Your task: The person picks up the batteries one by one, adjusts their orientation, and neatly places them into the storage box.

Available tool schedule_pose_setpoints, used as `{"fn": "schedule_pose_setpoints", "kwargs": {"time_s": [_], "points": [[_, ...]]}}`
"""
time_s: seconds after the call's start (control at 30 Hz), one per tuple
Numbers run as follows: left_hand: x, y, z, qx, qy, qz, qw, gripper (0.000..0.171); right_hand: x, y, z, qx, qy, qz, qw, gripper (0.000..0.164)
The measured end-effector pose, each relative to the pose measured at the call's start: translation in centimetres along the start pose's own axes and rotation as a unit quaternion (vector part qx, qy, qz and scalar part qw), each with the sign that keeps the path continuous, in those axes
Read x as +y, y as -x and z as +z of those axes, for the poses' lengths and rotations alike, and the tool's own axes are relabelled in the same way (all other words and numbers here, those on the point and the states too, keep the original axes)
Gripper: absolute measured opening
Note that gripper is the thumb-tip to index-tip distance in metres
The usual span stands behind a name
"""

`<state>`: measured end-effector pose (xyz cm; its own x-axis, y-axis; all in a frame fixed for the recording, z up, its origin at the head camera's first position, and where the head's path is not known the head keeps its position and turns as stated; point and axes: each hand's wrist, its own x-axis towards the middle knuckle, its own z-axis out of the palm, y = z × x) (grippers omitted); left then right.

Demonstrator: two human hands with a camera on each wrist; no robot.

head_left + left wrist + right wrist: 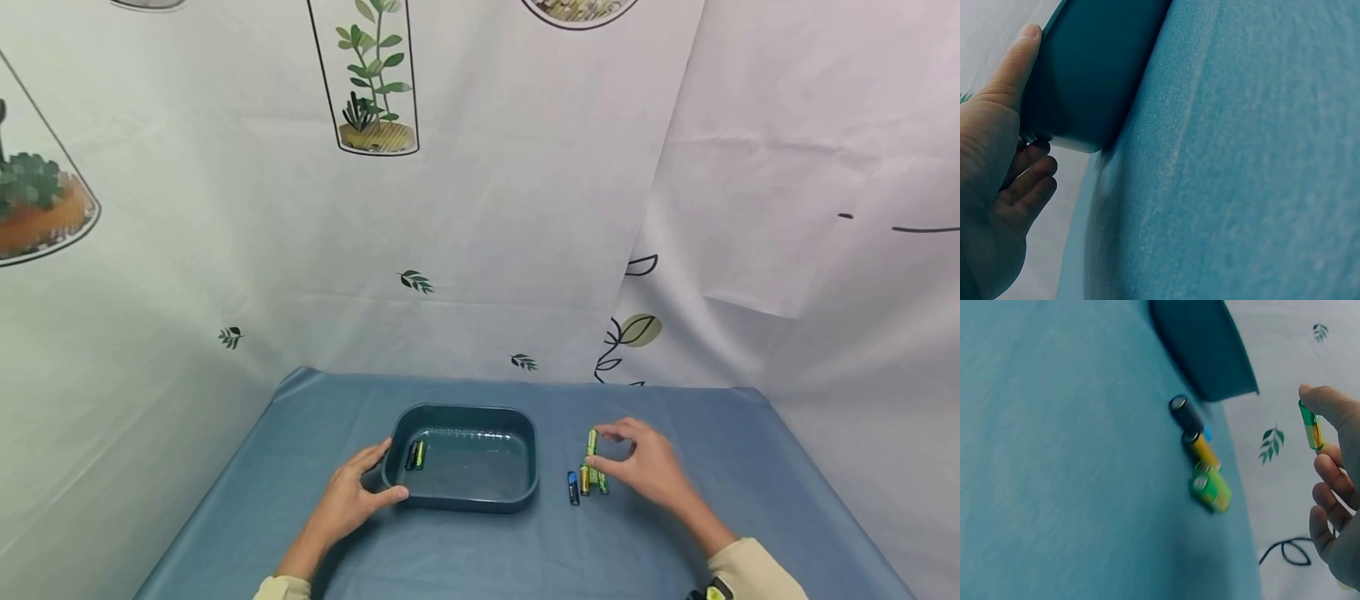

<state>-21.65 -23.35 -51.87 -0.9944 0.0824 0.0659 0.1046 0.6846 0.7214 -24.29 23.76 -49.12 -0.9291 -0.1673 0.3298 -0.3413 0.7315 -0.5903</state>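
Resting on the cloth (465,554), one tray (480,503) is gripped at its left end by the left hand (347,497); two batteries (420,454) are contained within, at left; one green battery (1312,427) is pinched, raised, by the right hand (647,460); loose batteries (585,480) are grouped right of the tray

A small curtained booth; whether in a home or a studio I cannot tell. Pale fabric hangings (517,217), printed with jarred plants (378,137) and leaf sprigs (416,282), enclose a blue-covered table (480,554) behind and beside.
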Motion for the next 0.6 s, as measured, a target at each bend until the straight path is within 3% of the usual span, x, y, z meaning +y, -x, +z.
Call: {"fn": "schedule_pose_setpoints", "kwargs": {"time_s": [0.4, 0.6], "points": [[0.1, 0.0, 0.0, 0.001, -0.001, -0.001, 1.0000, 0.093, -3.1, -2.8, 0.9, 0.006, -0.018, -0.029, 0.999, 0.048], [0.1, 0.0, 0.0, 0.001, 0.001, 0.000, 1.0000, 0.093, -4.9, -4.4, 1.4, -0.013, -0.025, -0.038, 0.999, 0.048]]}}
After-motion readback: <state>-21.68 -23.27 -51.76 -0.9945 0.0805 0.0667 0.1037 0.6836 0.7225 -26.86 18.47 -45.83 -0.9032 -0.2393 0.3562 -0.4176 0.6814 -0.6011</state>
